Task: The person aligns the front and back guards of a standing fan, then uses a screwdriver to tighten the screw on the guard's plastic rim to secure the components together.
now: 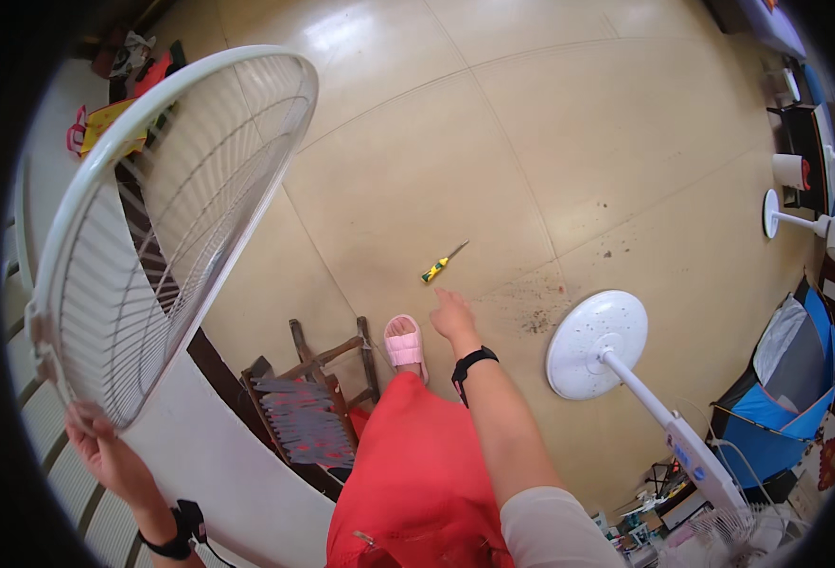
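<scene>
My left hand [105, 454] grips the rim of a large white wire fan grille [176, 227], held up on the left with its ring tilted. In the middle of the view, my right hand [453, 317] reaches out over the floor, its fingers partly stretched and nothing seen in them. Just beyond its fingertips a yellow and dark green screwdriver [436, 270] lies on the floor, apart from the hand as far as I can see. A white standing fan [659, 407] is to the right of my right arm, its round, speckled base [597, 346] toward the middle.
A small wooden chair [304, 412] with a grey woven seat is beside my pink slipper [404, 343]. On the right are a blue fabric bin [786, 369] and a smaller white fan [805, 222]. Dark crumbs [536, 317] dot the tan floor. A yellow bag [114, 128] is at far left.
</scene>
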The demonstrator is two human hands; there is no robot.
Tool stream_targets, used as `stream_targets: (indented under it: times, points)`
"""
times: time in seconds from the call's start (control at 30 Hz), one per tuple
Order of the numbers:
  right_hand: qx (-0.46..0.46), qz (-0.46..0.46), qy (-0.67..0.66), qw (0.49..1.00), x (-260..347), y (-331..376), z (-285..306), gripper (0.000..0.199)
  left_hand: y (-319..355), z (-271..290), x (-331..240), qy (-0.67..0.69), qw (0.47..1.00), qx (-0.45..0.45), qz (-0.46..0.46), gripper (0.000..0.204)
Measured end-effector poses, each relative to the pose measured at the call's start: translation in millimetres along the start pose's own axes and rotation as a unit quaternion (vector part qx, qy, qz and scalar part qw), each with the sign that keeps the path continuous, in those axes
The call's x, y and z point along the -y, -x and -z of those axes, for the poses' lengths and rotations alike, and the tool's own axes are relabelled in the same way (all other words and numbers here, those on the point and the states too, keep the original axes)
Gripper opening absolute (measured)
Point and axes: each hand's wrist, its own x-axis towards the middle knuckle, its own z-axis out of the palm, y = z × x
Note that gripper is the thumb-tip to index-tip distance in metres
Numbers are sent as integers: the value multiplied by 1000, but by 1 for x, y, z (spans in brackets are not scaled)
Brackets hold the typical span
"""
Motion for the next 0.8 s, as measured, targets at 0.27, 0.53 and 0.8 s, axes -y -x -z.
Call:
stream_targets:
  times: [0.27,0.53,0.8]
  points:
    - [31,-64,-50,996,-11,-107,-67,72,15,-15,23,-4,991,-76,106,45]
    - [-66,-56,-101,991,-3,-144,-78,51,36,-25,43,18,998,-45,40,46]
    - [-248,-46,-312,916,24,-19,59,21,52,-46,-63,23,1000,-4,20,16]
